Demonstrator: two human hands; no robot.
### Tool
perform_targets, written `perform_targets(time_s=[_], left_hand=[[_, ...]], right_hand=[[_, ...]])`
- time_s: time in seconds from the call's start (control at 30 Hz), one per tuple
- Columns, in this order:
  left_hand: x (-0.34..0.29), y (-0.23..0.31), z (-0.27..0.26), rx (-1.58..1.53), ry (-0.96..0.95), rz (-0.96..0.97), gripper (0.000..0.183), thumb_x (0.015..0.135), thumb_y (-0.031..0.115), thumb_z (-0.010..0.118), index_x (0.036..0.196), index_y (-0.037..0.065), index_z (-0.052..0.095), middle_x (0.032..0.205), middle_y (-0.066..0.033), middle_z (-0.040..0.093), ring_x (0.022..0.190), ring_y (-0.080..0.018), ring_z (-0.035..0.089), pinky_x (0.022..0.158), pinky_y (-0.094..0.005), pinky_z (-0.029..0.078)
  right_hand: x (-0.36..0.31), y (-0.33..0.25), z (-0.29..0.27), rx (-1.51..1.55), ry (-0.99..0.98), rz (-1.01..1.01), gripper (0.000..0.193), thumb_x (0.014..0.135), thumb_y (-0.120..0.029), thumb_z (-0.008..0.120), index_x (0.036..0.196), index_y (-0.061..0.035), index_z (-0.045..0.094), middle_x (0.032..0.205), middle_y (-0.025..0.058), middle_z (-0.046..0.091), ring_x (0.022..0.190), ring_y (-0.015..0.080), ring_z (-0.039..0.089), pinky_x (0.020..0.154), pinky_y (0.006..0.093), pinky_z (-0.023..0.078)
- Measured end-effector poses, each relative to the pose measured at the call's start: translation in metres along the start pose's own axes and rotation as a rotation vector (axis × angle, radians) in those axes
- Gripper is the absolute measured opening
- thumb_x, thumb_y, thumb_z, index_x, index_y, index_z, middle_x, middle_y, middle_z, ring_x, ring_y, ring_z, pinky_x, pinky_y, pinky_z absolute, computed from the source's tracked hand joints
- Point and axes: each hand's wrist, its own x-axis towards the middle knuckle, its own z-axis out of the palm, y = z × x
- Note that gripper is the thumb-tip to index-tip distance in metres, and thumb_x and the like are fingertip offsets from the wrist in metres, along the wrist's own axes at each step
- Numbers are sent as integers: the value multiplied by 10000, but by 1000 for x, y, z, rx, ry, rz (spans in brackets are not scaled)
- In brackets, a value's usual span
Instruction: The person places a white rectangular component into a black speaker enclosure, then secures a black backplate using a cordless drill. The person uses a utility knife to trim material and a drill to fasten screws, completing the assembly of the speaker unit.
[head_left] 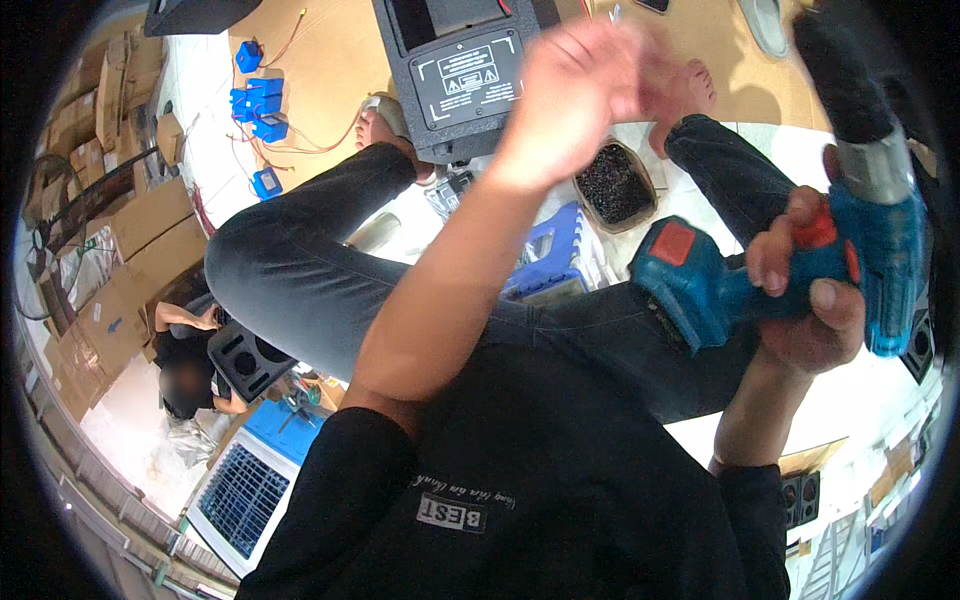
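Observation:
My right hand [815, 285] is wrapped round the handle of a teal cordless drill [740, 290] with red parts. The drill's chuck end points up and away, toward the far right. My left hand [585, 85] is raised over the right edge of a black speaker box [455, 140], which has a label plate on its panel. Motion smears the fingers of this hand, so what they hold, if anything, is unclear. Just beyond my left wrist, an open container of small black pieces [615, 185], possibly screws, stands on the floor.
Blue battery packs [262, 100] with thin wires lie on cardboard at the far left. Between my legs sits a blue plastic case [555, 250]. Cardboard boxes [140, 230] are stacked at left, near another person [185, 380] with a speaker box [245, 360].

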Motion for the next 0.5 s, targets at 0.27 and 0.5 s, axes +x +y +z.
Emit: perform_targets(time_s=[0.27,0.5], left_hand=[[-79,-258,-62,1580,-440,-301,207,907,128,595,988,16,749,1057,-193,689,1055,-344,685,851,-443,603],[-72,-334,-77,1637,-323,-381,251,939,180,575,1103,36,700,1217,-182,615,1126,-340,632,960,-480,548]], right_hand=[[8,-8,-16,-13,217,-112,1019,758,-146,704,1571,100,141,1091,161,583,649,166,550,628,329,440],[25,-13,-12,-88,289,168,1111,739,-155,770,1554,128,70,905,108,524,603,178,568,526,339,436]])
